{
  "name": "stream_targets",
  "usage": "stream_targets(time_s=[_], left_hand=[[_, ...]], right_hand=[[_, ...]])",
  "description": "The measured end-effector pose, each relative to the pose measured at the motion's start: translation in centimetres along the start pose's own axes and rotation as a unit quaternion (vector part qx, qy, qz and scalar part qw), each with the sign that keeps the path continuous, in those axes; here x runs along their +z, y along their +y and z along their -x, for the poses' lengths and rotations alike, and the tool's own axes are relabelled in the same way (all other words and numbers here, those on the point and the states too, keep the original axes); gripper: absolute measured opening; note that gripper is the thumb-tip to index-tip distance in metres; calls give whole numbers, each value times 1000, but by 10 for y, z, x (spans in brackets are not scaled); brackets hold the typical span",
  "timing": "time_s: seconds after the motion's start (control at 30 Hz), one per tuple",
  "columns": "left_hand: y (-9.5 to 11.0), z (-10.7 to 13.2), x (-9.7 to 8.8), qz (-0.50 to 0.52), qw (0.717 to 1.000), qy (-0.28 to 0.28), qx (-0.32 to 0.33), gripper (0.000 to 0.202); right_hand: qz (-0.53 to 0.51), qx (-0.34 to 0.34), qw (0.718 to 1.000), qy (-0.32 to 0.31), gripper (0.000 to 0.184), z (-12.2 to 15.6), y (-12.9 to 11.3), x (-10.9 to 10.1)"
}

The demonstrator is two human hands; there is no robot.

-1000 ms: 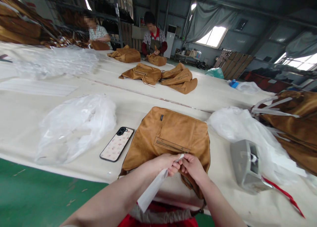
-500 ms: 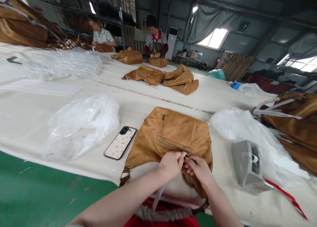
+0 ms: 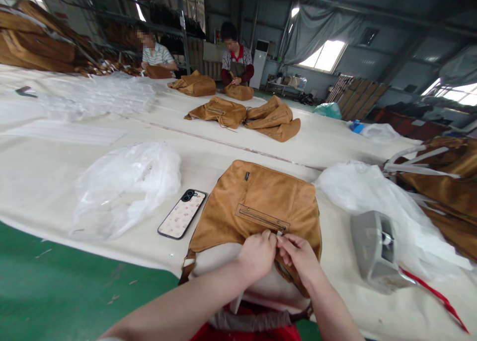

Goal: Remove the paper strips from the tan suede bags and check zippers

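Observation:
A tan leather bag [image 3: 274,187] lies on the table in front of me, with a short brass zipper [image 3: 261,218] across its panel. Close to the zipper's right end, my left hand [image 3: 258,251] is closed, knuckles up. My right hand [image 3: 296,251] pinches from the other side, its fingertips meeting those of the left. Between them shows a small end of a white strip [image 3: 279,235]; the zipper pull is hidden by the fingers. Under my left forearm hangs another piece of white strip [image 3: 236,304]. A brown strap [image 3: 187,267] hangs off the bag's lower left corner.
Left of the bag lie a phone [image 3: 182,214] and a crumpled clear plastic bag [image 3: 128,187]. To the right stand a grey tape dispenser [image 3: 374,251], more plastic [image 3: 354,184] and piled tan bags [image 3: 447,197]. More bags [image 3: 274,118] lie across the table, where two people work.
My left fingers have curled further over the white strip, so less of it shows. My right fingertips have moved in against it. The bag stays in place; the view has shifted slightly.

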State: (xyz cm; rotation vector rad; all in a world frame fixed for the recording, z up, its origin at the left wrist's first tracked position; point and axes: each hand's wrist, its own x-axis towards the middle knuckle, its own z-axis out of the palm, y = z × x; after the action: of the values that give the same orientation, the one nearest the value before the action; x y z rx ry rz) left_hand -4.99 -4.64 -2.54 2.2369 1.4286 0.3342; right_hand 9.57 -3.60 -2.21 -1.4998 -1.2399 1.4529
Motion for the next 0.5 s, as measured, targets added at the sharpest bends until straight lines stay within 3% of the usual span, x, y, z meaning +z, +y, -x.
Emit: stream_targets(time_s=[0.1, 0.17, 0.27, 0.37, 0.5], left_hand=[[-7, 3, 0, 127, 990, 36, -44, 22], [-11, 2, -1, 246, 964, 47, -88, 17], [-14, -5, 2, 344, 930, 31, -123, 18], [-12, -14, 6, 431, 888, -8, -161, 29], [-13, -17, 4, 567, 794, -126, -183, 38]], right_hand=[[-29, -3, 1000, 0, 46, 2, 5, 2], [-40, -2, 999, 2, 46, 3, 9, 3], [-45, 2, 999, 0, 47, 2, 16, 6], [-41, 6, 999, -3, 48, 1, 19, 6], [-31, 10, 999, 2, 48, 0, 21, 6]])
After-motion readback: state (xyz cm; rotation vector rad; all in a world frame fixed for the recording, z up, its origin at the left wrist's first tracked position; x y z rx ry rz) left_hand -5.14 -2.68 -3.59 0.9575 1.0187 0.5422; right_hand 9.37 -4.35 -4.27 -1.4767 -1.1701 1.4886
